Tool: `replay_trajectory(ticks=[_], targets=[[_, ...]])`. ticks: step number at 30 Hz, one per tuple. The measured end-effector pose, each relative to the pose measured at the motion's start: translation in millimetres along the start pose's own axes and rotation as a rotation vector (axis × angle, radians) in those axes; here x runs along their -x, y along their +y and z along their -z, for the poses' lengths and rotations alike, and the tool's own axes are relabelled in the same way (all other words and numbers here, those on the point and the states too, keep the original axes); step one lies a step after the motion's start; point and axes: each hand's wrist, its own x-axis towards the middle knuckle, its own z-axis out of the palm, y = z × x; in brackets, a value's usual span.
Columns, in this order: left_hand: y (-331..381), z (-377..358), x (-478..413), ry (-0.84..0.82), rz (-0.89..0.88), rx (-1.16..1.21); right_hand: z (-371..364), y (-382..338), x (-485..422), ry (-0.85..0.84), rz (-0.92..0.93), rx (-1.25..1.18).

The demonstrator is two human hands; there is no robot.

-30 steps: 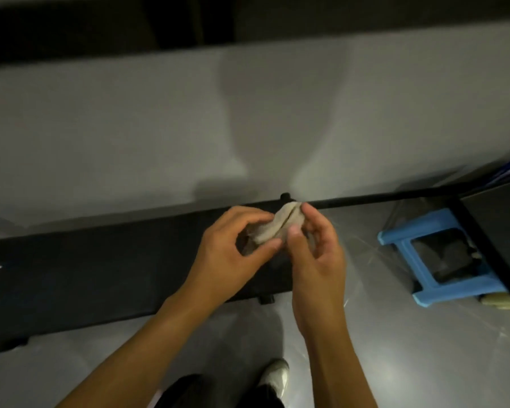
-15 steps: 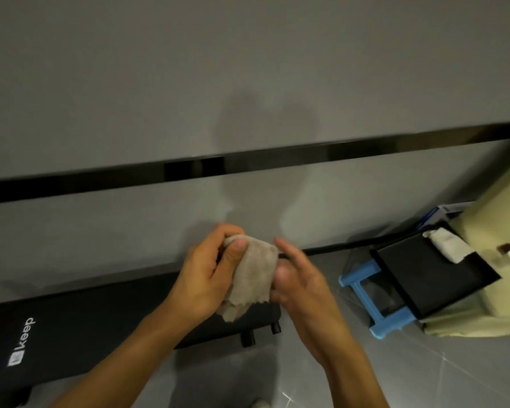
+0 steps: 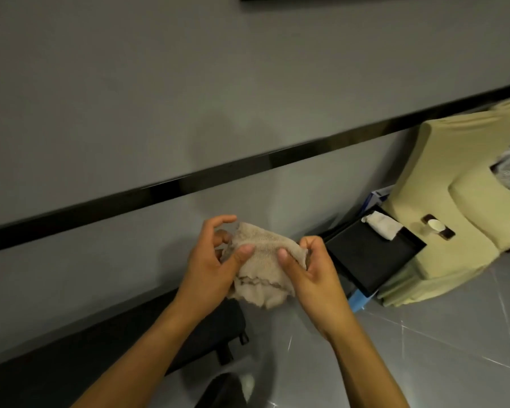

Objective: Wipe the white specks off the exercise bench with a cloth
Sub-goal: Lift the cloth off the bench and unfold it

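Grey wall (image 3: 159,98) filling the far half, crossed by a dark strip; glossy grey floor (image 3: 424,334) below at right; black exercise bench (image 3: 106,357) low at near left, its right end just under the hands, padding dark and too dim to show any specks; pale yellow cushioned seat (image 3: 454,201) far right, with a black tray (image 3: 371,257) leaning against it, well apart from the bench. Beige cloth (image 3: 262,266) held up in the air above the bench's end, not touching it; left hand (image 3: 212,266) pinching its left side under the thumb; right hand (image 3: 312,269) clenched on its right edge, thumb pressed on the front. Likely light, soft and limp, prone to bunching; best gathered into a flat pad under the palm, loose hem tucked in. Open run leftward along the bench top; right end and near edge close by, so short strokes there; clear floor on the near side for stepping.
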Motion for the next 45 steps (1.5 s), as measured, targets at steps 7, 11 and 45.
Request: replay_trajectory(ticks=[7,11,45], targets=[[-52.7,-75.2,-56.5,-0.069,-0.016,-0.136,73.2,38.8,-32.5,0.264,-0.121,-0.189],[-99.1,-121.4,-100.6,-0.23,0.134,-0.236,138.5,80.1,-66.1,0.474,-0.195,-0.061],[-330.4,-522.1,-191.9,-0.08,0.647,-0.786,486.8,438.8,-371.6,-0.16,-0.564,0.557]])
